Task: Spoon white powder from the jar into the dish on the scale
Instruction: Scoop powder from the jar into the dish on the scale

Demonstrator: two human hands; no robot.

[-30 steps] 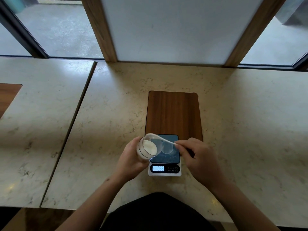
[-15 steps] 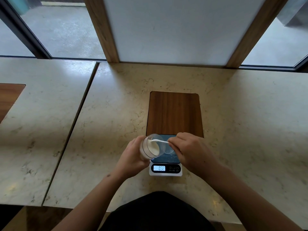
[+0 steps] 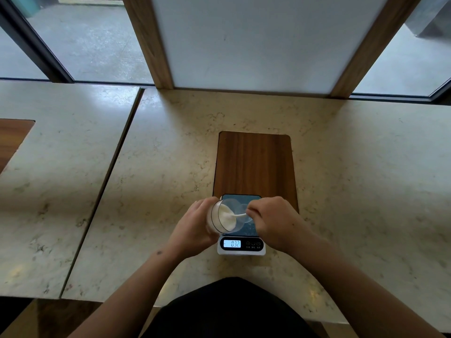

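Right now the left hand (image 3: 195,228) wraps the jar (image 3: 223,217) around its body, fingers closed on the side wall, holding it tipped nearly on its side with the mouth facing right, over the left part of the scale (image 3: 240,250). White powder (image 3: 225,215) is banked against the jar's lower inside wall, filling maybe half of what shows. The right hand (image 3: 273,223) pinches the handle of a white spoon (image 3: 238,215), fingers closed tight on it; the bowl end is inside the jar mouth, in the powder.

The dish (image 3: 247,217) sits on the scale platform, just right of the jar mouth, mostly hidden by the right hand; it is clear, and I cannot tell how much powder is in it. The scale display (image 3: 235,243) reads 0.32 or similar. The scale stands on the desk (image 3: 158,191), at the near edge of the wooden inlay (image 3: 255,162).

Handling, as a judgement: the jar looks clear and rigid, light, smooth-walled, so a full wrap around the middle is the safe hold; a tipped jar can spill if rolled further. The spoon looks thin and light, so hold it at the handle end and keep it level when loaded. The powder is loose and will slide or puff. The dish is probably very light, so a knock could shift it and upset the reading.
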